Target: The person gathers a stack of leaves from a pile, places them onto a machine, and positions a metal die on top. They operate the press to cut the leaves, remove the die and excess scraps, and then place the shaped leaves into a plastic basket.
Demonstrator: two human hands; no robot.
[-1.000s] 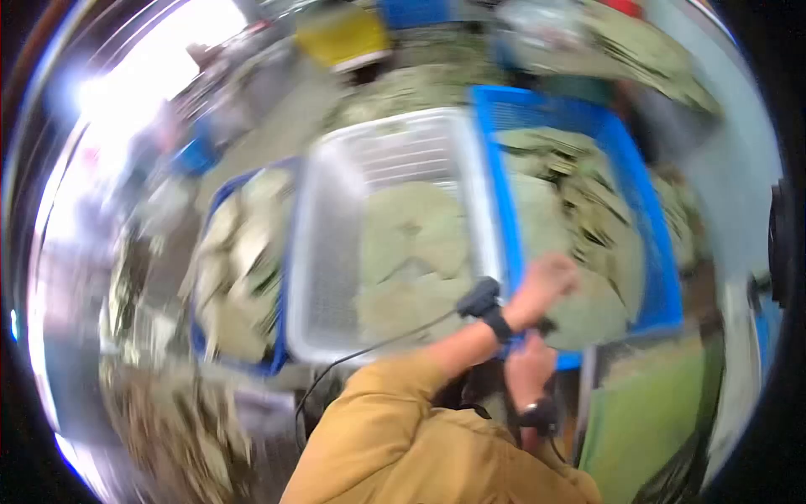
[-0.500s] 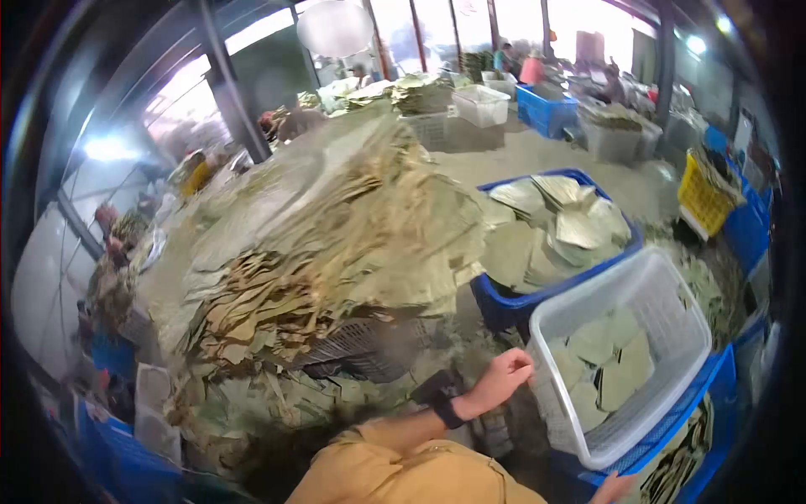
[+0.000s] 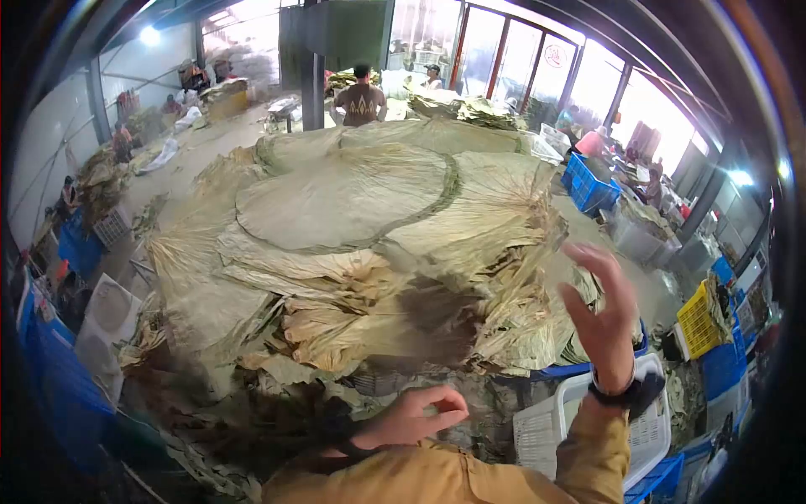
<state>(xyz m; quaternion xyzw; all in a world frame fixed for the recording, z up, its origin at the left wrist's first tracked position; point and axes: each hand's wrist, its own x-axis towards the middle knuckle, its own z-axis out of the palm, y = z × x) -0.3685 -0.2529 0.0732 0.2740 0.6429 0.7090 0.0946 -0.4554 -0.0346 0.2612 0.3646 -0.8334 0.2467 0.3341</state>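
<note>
A large heap of dried, pale green and brown leaves point(image 3: 336, 202) lies in front of me, with broad round leaves spread flat on its top. My right hand point(image 3: 603, 319) is raised at the heap's right edge, fingers spread and slightly blurred, holding nothing. Low in front of my body is my left hand point(image 3: 416, 417), near the heap's front edge. Its fingers curl round so that the tips nearly meet the thumb, and nothing shows between them. Beneath my right forearm stands a white plastic basket point(image 3: 537, 433), partly hidden by the sleeve.
Behind the white basket, a blue crate's rim point(image 3: 579, 367) shows beside the heap. To the right are a yellow basket point(image 3: 703, 323) and more blue crates. Another blue crate point(image 3: 590, 183) stands farther back. A person in a brown top point(image 3: 361, 105) is beyond the heap.
My view has swung left and up, bringing the heap's top to the centre. My right hand has risen from the basket's near edge, and its fingers are spread. My left hand stays curled.
</note>
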